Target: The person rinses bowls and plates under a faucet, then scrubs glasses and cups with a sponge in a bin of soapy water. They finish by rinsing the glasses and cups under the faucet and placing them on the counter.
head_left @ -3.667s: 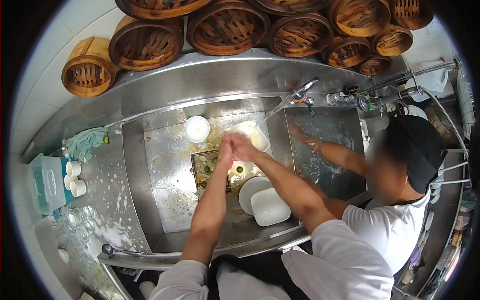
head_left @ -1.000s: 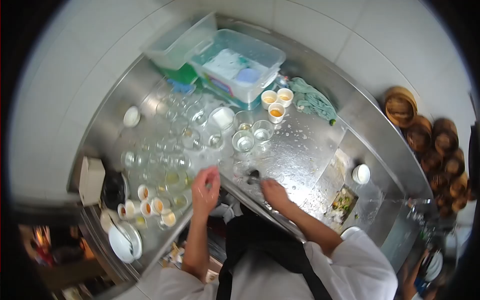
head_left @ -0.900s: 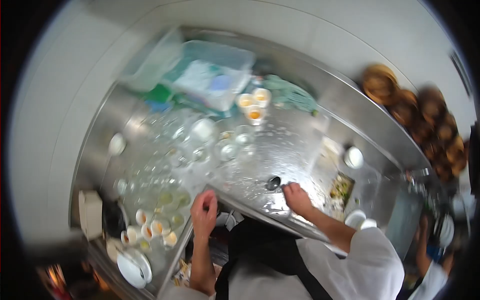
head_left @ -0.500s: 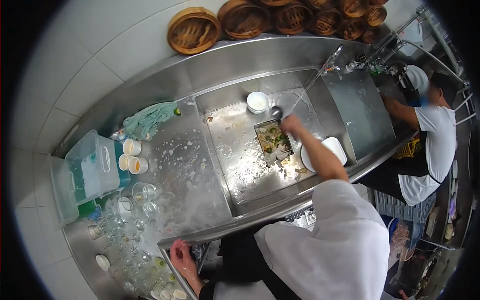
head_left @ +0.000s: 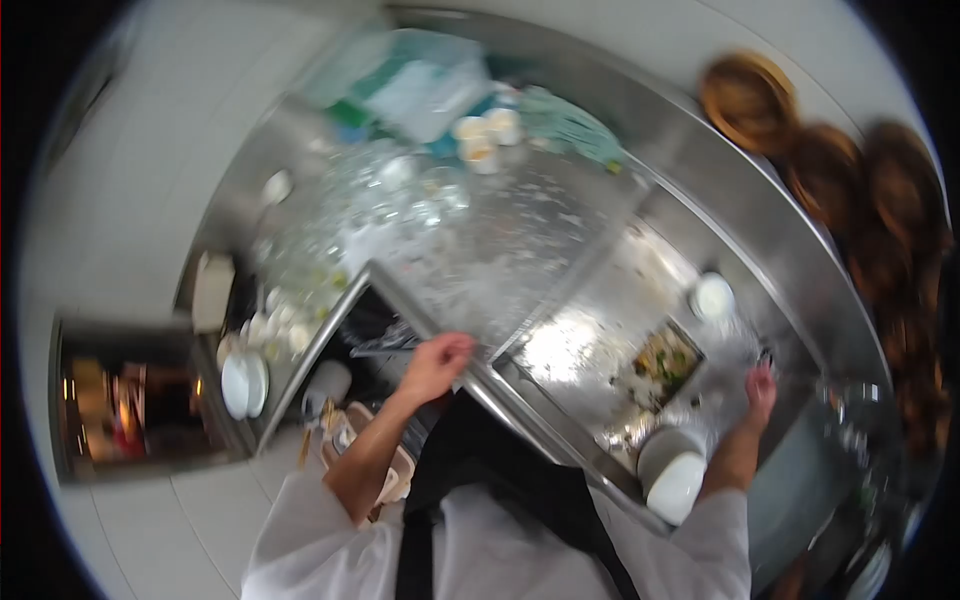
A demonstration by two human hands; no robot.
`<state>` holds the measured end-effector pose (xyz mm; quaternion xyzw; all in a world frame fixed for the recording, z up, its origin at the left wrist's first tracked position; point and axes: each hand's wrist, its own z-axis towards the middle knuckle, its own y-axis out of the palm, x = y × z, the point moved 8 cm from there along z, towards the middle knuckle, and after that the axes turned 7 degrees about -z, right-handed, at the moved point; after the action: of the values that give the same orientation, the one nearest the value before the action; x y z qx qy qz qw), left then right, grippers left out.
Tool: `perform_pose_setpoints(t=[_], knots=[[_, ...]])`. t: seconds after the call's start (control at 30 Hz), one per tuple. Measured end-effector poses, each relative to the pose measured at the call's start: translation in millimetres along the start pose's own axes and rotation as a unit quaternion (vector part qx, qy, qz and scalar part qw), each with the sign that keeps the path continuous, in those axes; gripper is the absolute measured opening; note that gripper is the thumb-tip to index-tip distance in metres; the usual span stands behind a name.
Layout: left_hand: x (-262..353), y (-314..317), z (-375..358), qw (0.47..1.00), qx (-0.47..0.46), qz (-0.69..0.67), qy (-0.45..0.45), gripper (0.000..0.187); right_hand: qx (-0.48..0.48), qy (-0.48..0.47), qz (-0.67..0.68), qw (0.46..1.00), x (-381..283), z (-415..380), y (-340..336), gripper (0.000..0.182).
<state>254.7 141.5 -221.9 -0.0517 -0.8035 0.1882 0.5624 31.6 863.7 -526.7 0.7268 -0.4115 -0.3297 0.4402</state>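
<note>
My left hand [head_left: 440,365] is at the steel counter's front rim, its fingers bent and smeared by motion; nothing shows in it. Over the right side of the sink basin [head_left: 570,330], my right hand [head_left: 762,388] is closed round a metal spoon [head_left: 766,357], whose rounded end is blurred. Left of that hand is a rectangular strainer recess [head_left: 668,362] with green and pale food scraps. A white bowl [head_left: 712,297] stands behind it, and white dishes [head_left: 674,488] lie near the front edge.
Glasses [head_left: 350,200], white cups [head_left: 480,140], a clear plastic tub [head_left: 425,85] and a green cloth [head_left: 570,125] are on the counter. Bamboo steamers [head_left: 750,100] line the back right. An opening in the counter [head_left: 375,325] and stacked white plates [head_left: 244,385] are at left.
The view has turned and swung left, blurring the picture. My right hand, with the spoon, is farther from the strainer recess. My left hand has moved along to the rim beside the basin.
</note>
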Motion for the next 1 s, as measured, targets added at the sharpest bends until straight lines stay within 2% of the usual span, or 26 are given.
perform_pose_setpoints(t=[0.03, 0.07, 0.1, 0.13, 0.2, 0.23, 0.27, 0.3, 0.33, 0.37, 0.4, 0.47, 0.53, 0.57, 0.6, 0.67, 0.73, 0.77, 0.8, 0.83, 0.87, 0.9, 0.97, 1.0], knots=[[6, 8, 2, 1.000, -0.008, -0.015, 0.019, 0.027, -0.097, 0.077, 0.064, 0.990, 7, 0, 17, 0.020], [11, 6, 2, 0.999, 0.023, -0.017, 0.020, 0.027, -0.128, 0.110, 0.219, 0.961, -11, 9, 14, 0.025], [17, 14, 4, 1.000, 0.004, 0.001, 0.028, 0.028, 0.028, -0.006, 0.276, 0.961, -15, -4, 37, 0.026], [17, 14, 6, 0.999, -0.020, 0.016, 0.039, 0.028, 0.018, 0.016, 0.127, 0.992, -23, -5, 48, 0.026], [36, -1, 5, 0.996, 0.006, 0.044, 0.075, 0.028, 0.131, 0.115, -0.016, 0.985, 9, -50, 111, 0.024], [46, -11, 3, 0.991, 0.018, 0.079, 0.103, 0.028, 0.171, 0.039, -0.286, 0.942, 4, -71, 132, 0.022], [46, -28, 5, 0.992, 0.028, 0.090, 0.085, 0.034, 0.194, -0.044, -0.531, 0.824, -3, -95, 154, 0.022], [40, -46, 7, 0.992, 0.040, 0.084, 0.082, 0.034, 0.245, -0.073, -0.611, 0.749, -7, -121, 163, 0.023], [50, -78, 3, 0.961, 0.153, 0.156, 0.170, 0.038, 0.041, -0.087, -0.840, 0.533, -21, -135, 172, 0.033], [58, -108, -6, 0.904, 0.262, 0.226, 0.252, 0.043, 0.168, -0.066, -0.845, 0.503, -49, -156, 142, 0.035], [47, -141, -4, 0.902, 0.304, 0.206, 0.227, 0.045, 0.258, -0.045, -0.841, 0.474, -65, -182, 132, 0.030], [31, -205, -15, 0.884, 0.387, 0.181, 0.188, 0.049, 0.354, 0.002, -0.821, 0.448, -73, -216, 125, 0.023], [15, -259, -40, 0.850, 0.455, 0.212, 0.163, 0.051, 0.375, 0.040, -0.812, 0.446, -44, -226, 126, 0.016], [5, -285, -50, 0.826, 0.482, 0.245, 0.156, 0.053, 0.363, 0.057, -0.807, 0.463, -14, -219, 129, 0.015], [-5, -308, -60, 0.816, 0.500, 0.256, 0.138, 0.054, 0.339, 0.080, -0.797, 0.494, 24, -204, 131, 0.014], [-24, -347, -89, 0.794, 0.537, 0.260, 0.121, 0.056, 0.249, 0.167, -0.750, 0.589, 162, -156, 174, 0.018], [-31, -378, -102, 0.782, 0.554, 0.253, 0.132, 0.055, 0.151, 0.297, -0.666, 0.667, 365, -114, 275, 0.024], [-39, -392, -112, 0.782, 0.575, 0.198, 0.136, 0.053, 0.052, 0.318, -0.675, 0.664, 458, -91, 314, 0.023], [-52, -399, -125, 0.782, 0.592, 0.140, 0.133, 0.051, -0.050, 0.308, -0.758, 0.573, 542, -68, 369, 0.025], [-61, -401, -133, 0.783, 0.592, 0.140, 0.129, 0.051, -0.137, 0.296, -0.731, 0.599, 620, -43, 406, 0.030], [-69, -402, -138, 0.772, 0.607, 0.125, 0.140, 0.050, -0.252, 0.283, -0.717, 0.585, 687, -14, 447, 0.029], [-72, -402, -140, 0.759, 0.624, 0.109, 0.153, 0.049, -0.262, 0.304, -0.688, 0.605, 745, -1, 510, 0.031], [-73, -391, -146, 0.752, 0.631, 0.085, 0.169, 0.049, -0.244, 0.300, -0.550, 0.740, 846, 72, 601, 0.029], [-75, -382, -148, 0.765, 0.618, 0.072, 0.166, 0.048, -0.309, 0.207, -0.578, 0.726, 867, 85, 678, 0.027]])
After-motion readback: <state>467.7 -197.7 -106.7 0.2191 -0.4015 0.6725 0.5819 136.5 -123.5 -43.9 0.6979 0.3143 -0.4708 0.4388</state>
